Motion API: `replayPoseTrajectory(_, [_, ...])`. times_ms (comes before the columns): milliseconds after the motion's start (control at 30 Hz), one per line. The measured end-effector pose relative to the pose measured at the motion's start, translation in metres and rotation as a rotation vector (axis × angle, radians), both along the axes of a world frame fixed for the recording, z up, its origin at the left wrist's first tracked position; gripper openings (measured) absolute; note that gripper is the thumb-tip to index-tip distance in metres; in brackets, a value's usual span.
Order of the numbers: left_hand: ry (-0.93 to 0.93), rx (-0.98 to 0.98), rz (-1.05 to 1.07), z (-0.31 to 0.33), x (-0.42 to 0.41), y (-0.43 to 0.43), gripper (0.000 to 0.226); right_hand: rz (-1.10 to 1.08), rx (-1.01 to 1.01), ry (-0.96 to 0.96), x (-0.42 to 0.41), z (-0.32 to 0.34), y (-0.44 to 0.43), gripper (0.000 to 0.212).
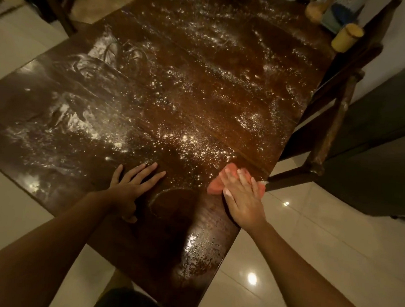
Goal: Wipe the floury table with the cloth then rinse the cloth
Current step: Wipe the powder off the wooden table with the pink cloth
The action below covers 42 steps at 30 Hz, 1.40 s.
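The salmon-orange cloth point(215, 187) lies bunched on the tabletop point(177, 86) right of centre in the lower half of the frame, close to the tabletop's right edge. The right hand point(243, 199) presses flat on top of it, its fingers point(230, 178) straight and lying nearly side by side, dusted white at the tips and not curled round the fabric; the cloth shows beyond the fingertips and to the left of the palm.

To the left, well apart from the cloth, the left hand point(130, 186) rests palm-down on the bare wood with its fingers point(149, 171) straight and spread.

Flour point(193, 138) speckles the dark, glossy wood above both hands and smears in white streaks toward the left of the frame. Between the hands and the lower edge the wood looks darker, bounded by a thin curved line of flour point(157, 198).

A dark wooden chair point(334, 118) stands against the tabletop's right side. In the upper right corner a yellow cylindrical container point(347, 37) stands on the tabletop. Pale glossy floor tiles point(309, 241) surround it.
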<state>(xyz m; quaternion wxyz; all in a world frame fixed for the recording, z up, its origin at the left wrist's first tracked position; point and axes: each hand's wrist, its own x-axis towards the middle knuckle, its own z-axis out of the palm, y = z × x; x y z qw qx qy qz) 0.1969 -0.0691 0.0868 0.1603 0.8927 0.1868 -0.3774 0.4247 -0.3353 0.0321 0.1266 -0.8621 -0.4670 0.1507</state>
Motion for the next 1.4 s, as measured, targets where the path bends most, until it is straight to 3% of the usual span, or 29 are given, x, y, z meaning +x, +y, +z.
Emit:
replayPoseTrajectory(100, [-0.004,-0.005,0.002,0.000,-0.001,0.000,0.145,0.160,-0.042,-0.068,0.018,0.005,-0.025,0.048])
replayPoseTrajectory(333, [-0.002,0.004,0.018,-0.002,0.003,-0.001,0.147,-0.354,-0.028,-0.045,0.019,-0.006,0.070,0.053])
replayPoseTrajectory(400, [-0.005,0.005,0.030,-0.002,0.002,-0.001,0.147,-0.223,0.031,-0.052,0.009,-0.008,0.072,0.053])
replayPoseTrajectory(500, [-0.018,0.005,0.023,-0.005,0.001,0.000,0.148,0.186,0.047,-0.014,-0.002,-0.006,0.039,0.047])
replayPoseTrajectory(567, [-0.030,0.005,0.027,-0.005,-0.001,0.002,0.148,0.262,0.031,0.009,0.008,0.001,0.022,0.044])
replayPoseTrajectory(633, [-0.026,0.002,0.023,-0.004,0.001,0.001,0.148,0.164,0.029,-0.016,0.019,0.001,0.024,0.044])
replayPoseTrajectory(733, [-0.027,-0.004,0.019,-0.002,0.001,0.001,0.147,-0.204,0.019,-0.037,0.012,-0.004,0.060,0.047])
replayPoseTrajectory(800, [-0.032,-0.007,0.021,-0.004,0.002,0.000,0.147,-0.335,0.037,-0.046,-0.006,-0.006,0.084,0.051])
replayPoseTrajectory(967, [-0.051,-0.003,0.026,-0.010,0.001,0.000,0.148,0.190,0.072,-0.022,-0.041,-0.007,0.041,0.048])
replayPoseTrajectory(1167, [-0.089,-0.034,0.015,-0.014,-0.003,0.005,0.148,0.650,0.060,-0.014,-0.057,0.001,-0.031,0.046])
replayPoseTrajectory(1233, [-0.103,-0.029,0.005,-0.016,-0.004,0.007,0.149,0.560,0.025,-0.038,-0.054,0.003,-0.013,0.045])
replayPoseTrajectory(1400, [-0.203,-0.009,-0.022,-0.022,-0.008,0.005,0.151,-0.272,-0.038,-0.050,-0.096,0.000,0.073,0.052])
